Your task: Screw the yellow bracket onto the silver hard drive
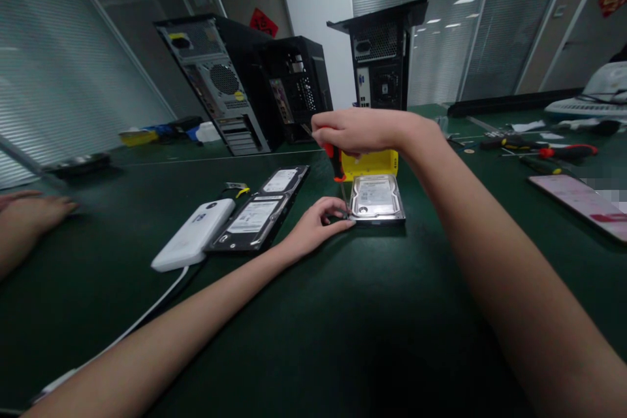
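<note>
A silver hard drive lies label up on the green table. My right hand is wrapped around the handle of a red and black screwdriver, held upright above the drive's left side. Its thin shaft runs down to the drive's near left corner; the exact spot of the tip is hard to make out. At that same corner, my left hand has its thumb and fingers closed on the drive's edge, close to the shaft. Just behind the drive is a yellow tray, partly covered by my right hand.
Two more hard drives lie left of my hands, beside a white power bank with a cable. Computer cases stand behind. Pliers and a phone lie right. Another person's hand rests at far left.
</note>
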Demonstrator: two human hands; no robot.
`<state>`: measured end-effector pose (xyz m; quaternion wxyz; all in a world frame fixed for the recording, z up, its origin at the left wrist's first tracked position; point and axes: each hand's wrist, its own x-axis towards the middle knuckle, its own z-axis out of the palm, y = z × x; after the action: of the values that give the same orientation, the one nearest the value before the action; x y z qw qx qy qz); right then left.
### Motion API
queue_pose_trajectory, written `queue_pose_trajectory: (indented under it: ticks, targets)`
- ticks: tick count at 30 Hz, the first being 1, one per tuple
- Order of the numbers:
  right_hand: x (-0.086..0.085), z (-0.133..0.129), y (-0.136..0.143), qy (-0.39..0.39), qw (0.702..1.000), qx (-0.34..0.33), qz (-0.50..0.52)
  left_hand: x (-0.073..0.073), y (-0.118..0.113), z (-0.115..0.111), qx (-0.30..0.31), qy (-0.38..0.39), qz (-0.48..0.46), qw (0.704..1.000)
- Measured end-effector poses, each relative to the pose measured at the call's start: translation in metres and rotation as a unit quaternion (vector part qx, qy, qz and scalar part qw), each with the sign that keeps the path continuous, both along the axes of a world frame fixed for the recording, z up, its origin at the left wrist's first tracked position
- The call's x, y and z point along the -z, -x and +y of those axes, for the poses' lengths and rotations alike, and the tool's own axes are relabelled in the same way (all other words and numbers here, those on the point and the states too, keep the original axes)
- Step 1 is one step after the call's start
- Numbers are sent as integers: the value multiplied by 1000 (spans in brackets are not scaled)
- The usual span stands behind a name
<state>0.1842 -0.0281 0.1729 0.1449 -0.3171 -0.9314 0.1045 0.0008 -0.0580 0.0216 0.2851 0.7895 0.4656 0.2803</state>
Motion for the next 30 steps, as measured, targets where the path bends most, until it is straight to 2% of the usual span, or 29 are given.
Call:
queue_pose_trajectory:
  ticks: [9,21,30]
  targets:
    - [-1,-2,2,22,999,-32,-5,1,0,0,1,1,0,1000]
    - [0,-5,3,91,995,-26,42,2,0,1,1,-5,0,1000]
    - [-1,-1,2,125,991,-34,31,4,1,2,4,-4,-4,1000]
